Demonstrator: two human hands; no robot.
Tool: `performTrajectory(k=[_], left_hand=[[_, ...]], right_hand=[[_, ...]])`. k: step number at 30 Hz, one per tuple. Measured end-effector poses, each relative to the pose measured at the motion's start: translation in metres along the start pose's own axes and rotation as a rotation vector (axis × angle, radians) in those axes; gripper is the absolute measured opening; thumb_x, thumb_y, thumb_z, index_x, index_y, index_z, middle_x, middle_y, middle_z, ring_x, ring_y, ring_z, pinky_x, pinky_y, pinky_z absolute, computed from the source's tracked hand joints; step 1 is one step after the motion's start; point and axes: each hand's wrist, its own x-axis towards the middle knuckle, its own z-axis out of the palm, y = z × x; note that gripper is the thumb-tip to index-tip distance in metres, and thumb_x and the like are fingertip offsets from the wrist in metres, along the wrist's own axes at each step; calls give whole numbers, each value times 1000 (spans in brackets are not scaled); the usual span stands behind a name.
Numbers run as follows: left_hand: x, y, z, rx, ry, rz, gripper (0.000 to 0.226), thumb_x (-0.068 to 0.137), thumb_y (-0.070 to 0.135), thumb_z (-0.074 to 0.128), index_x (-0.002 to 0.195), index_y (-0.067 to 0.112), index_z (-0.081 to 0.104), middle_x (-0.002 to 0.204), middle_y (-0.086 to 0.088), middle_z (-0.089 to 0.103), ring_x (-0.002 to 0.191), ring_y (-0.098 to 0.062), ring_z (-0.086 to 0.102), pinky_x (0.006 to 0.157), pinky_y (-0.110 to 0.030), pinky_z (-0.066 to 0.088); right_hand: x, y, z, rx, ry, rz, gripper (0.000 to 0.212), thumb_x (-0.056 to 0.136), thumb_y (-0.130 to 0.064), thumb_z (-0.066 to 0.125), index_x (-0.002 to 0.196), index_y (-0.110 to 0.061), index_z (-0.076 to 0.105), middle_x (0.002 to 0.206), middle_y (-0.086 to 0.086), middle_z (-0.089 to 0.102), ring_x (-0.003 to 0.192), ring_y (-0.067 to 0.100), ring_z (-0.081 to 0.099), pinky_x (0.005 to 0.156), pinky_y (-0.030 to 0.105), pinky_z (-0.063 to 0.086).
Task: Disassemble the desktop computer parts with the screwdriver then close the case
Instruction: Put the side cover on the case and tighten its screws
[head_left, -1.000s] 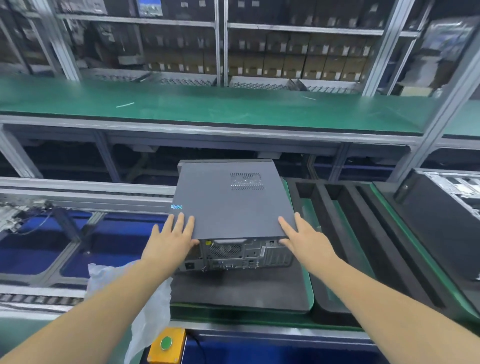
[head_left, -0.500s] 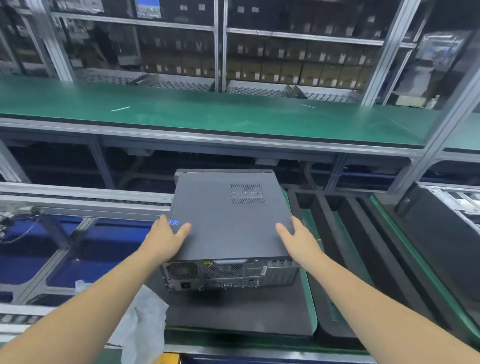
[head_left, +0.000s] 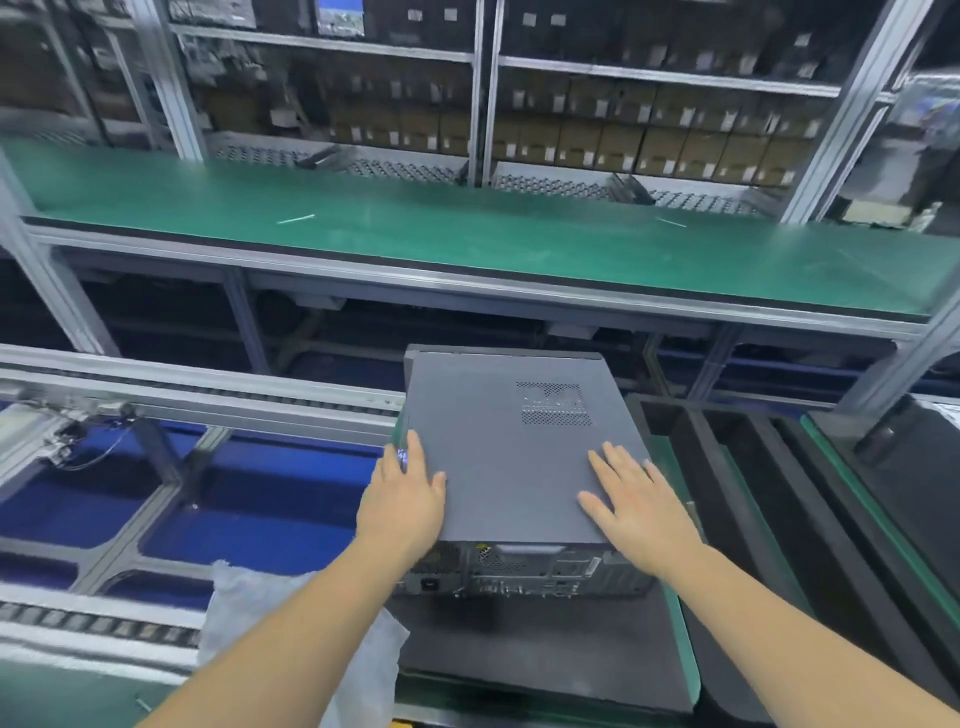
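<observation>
A dark grey desktop computer case (head_left: 511, 447) lies flat on a black foam mat (head_left: 545, 649), its rear port panel (head_left: 524, 569) facing me. The top cover panel, with a small vent grille (head_left: 555, 404), sits on the case. My left hand (head_left: 405, 499) rests flat on the near left corner of the cover, fingers wrapping the left edge. My right hand (head_left: 636, 506) lies flat on the near right part of the cover, fingers spread. No screwdriver is in view.
A green bench shelf (head_left: 467, 234) runs across behind the case. Roller conveyor rails (head_left: 197, 387) and blue trays (head_left: 249, 525) lie to the left. A clear plastic bag (head_left: 244, 613) sits near my left forearm. Black foam trays (head_left: 753, 493) stand to the right.
Both hands have slid along the cover: the right hand moved from the right edge onto the top surface, and the left hand shifted further along the left edge. The view panned left.
</observation>
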Motion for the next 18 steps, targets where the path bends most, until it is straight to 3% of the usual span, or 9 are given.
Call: performTrajectory(k=[2,4,8,11,13,14,16,17,18], left_hand=[[-4,-4,3,188,-10,182,73,104,59,16,162,21,-6,170,-10,-12,157,-25,-8,127,-45,5],[-8,-7,5,271,-36,285,80,101,66,12,163,19,-7,169,-7,-16,156,-21,-16,126,-42,-6],[-20,-13,7,397,-64,407,100,89,83,5,162,17,-10,168,-13,-16,156,-30,-15,126,-46,-7],[-22,-11,7,508,-31,503,98,93,80,13,162,14,-8,169,-14,-10,156,-31,-10,126,-47,-3],[-24,-7,12,548,-18,551,91,99,72,17,162,11,-6,170,-14,-7,157,-28,-9,127,-45,-1],[-24,-6,15,559,-8,558,88,100,70,17,162,10,-5,170,-13,-6,157,-28,-7,127,-45,0],[-25,-6,18,583,15,551,86,100,69,15,162,12,-3,171,-12,-2,157,-28,-5,126,-48,1],[-25,-8,18,602,26,538,87,98,71,10,163,15,-3,171,-10,-1,157,-28,-4,125,-52,2],[-23,-8,17,619,38,511,88,93,74,5,163,21,-4,171,-9,-2,157,-28,-5,124,-57,1]], right_hand=[[-5,3,-1,-19,-62,-74,85,99,-72,10,168,-22,4,175,-2,-5,161,15,-6,130,37,-2],[-11,3,-3,-43,-85,-104,87,99,-73,10,168,-21,-2,174,0,-10,161,16,-10,130,37,-3],[-23,6,-6,-93,-132,-191,99,89,-85,5,165,-24,-13,169,-2,-22,158,16,-20,129,38,-10],[-28,10,-8,-179,-159,-243,102,84,-89,1,161,-27,-21,168,0,-25,159,20,-20,128,39,-12],[-33,5,-9,-215,-145,-240,100,85,-82,-6,166,-24,-10,170,3,-16,161,25,-10,128,41,-8],[-35,2,-8,-225,-117,-236,99,88,-79,-5,167,-21,3,172,7,-3,161,28,2,128,44,0],[-37,0,-7,-228,-43,-236,92,98,-72,3,158,-16,43,163,13,40,151,31,39,120,50,33],[-36,1,-5,-212,-13,-229,89,101,-71,5,152,-17,54,155,12,53,143,31,50,114,52,43],[-33,4,-5,-210,7,-218,89,100,-74,4,153,-21,52,156,10,51,145,31,48,114,54,43]])
